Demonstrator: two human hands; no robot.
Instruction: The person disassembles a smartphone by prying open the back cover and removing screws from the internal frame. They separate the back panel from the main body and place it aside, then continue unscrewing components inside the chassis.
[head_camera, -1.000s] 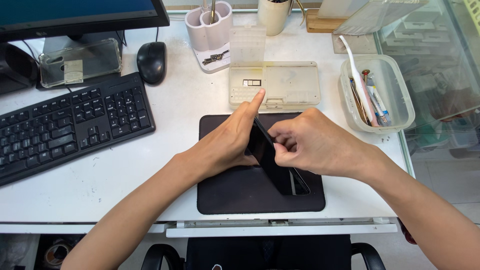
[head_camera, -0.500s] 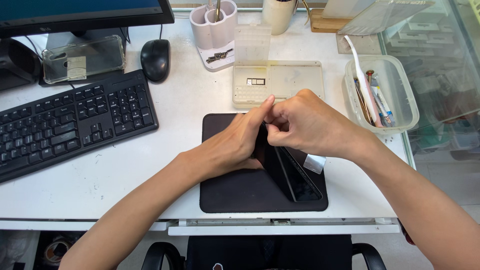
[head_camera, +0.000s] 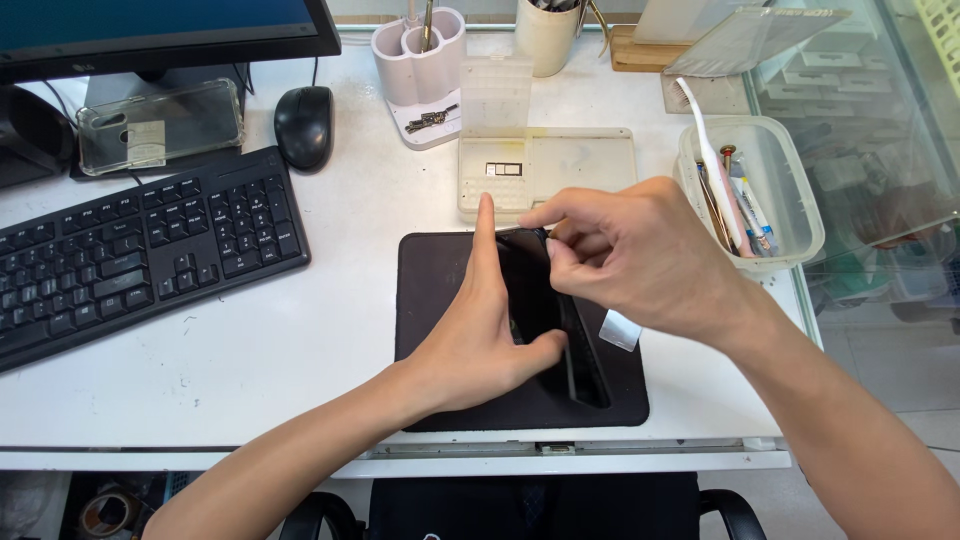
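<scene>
Head view: I've got both hands on the black phone (head_camera: 535, 300) over the dark mat (head_camera: 430, 290)
My left hand (head_camera: 480, 340) cradles its edge, fingers extended; my right hand (head_camera: 630, 255) pinches its top corner, fingers curled

A black phone (head_camera: 540, 300) is lying on a black mat (head_camera: 430, 290) at the white desk's (head_camera: 300, 340) front edge. A black keyboard (head_camera: 120, 250) and black mouse (head_camera: 303, 125) are sitting toward the left edge, a cream parts tray (head_camera: 580, 165) behind the mat, and a clear tub (head_camera: 770, 190) near the right edge.
</scene>
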